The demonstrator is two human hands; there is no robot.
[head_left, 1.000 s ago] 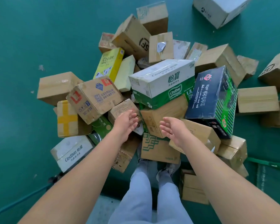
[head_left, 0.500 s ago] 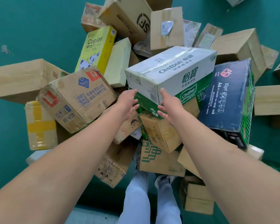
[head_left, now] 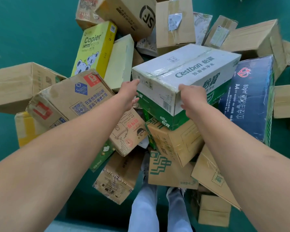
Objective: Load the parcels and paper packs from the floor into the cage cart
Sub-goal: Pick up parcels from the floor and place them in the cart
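Presently: a heap of brown cardboard parcels and wrapped paper packs lies on the green floor (head_left: 32, 27), cage cart not in view. Largest item of concern is the white-and-green Cestbon water carton (head_left: 187, 76), sitting on top of the pile, propped on a brown carton with green edging (head_left: 172, 141) and leaning beside the dark blue A4 paper case (head_left: 251, 97). To its left lie the brown Sam's carton (head_left: 72, 99) and the yellow Copier paper pack (head_left: 94, 47). Left hand (head_left: 129, 94) lies against the near left corner of the water carton, fingers partly hidden behind the edge; whether they're curled under cannot be told. Right hand (head_left: 192, 97) is clamped over the near right corner, thumb on top, fingers down the side face. Judgement: grasp stage, lift not yet begun. Recommend: get the left fingers under the bottom edge before lifting, as the carton is prob. heavy if full. Lift straight up, no dragging, as neighbouring boxes are stacked loosely and may slide. Keep the load close to the body; feet stand right by the pile, so watch for toppling smaller parcels, e.g. the tan box with a rice-cooker drawing (head_left: 127, 131).
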